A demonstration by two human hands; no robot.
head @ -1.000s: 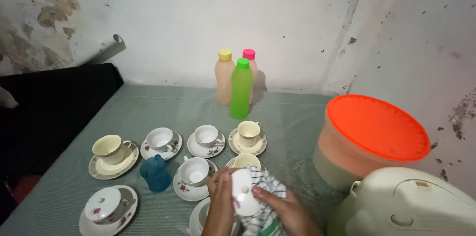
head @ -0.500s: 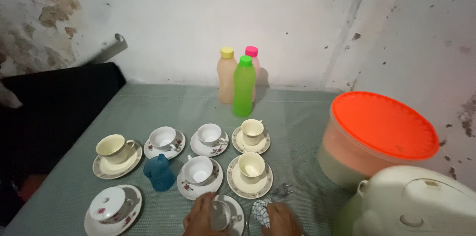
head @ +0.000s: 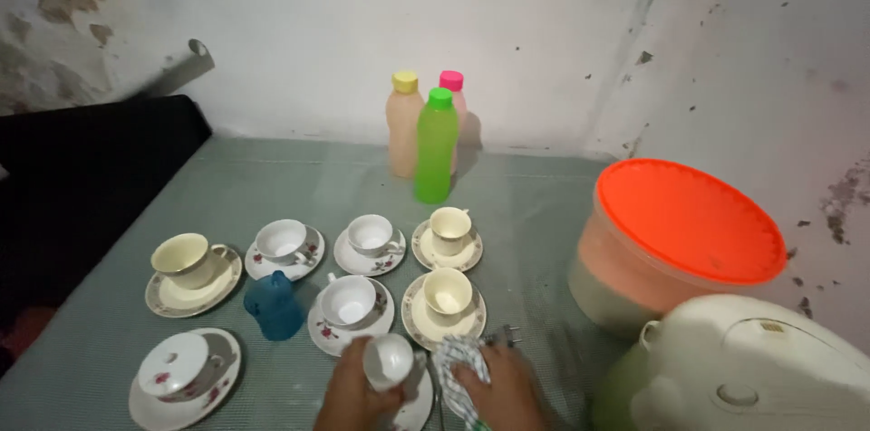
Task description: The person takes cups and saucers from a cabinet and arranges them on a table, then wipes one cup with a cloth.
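1. Left hand [head: 349, 395] closed around small white china cup [head: 389, 361], tilted, mouth toward camera, just above white saucer [head: 415, 406].
2. Right hand [head: 498, 390] gripping checked cloth [head: 450, 369], touching cup's right side.
3. Both just in front of cream cup on rimmed saucer [head: 444, 304].

I am in a simple home, at a tabletop [head: 272, 177] covered with green cloth. On it stand teacups on saucers [head: 367, 254], plastic bottles [head: 435, 159] and a rice cooker [head: 752, 368], under a stained, peeling wall [head: 272, 23].
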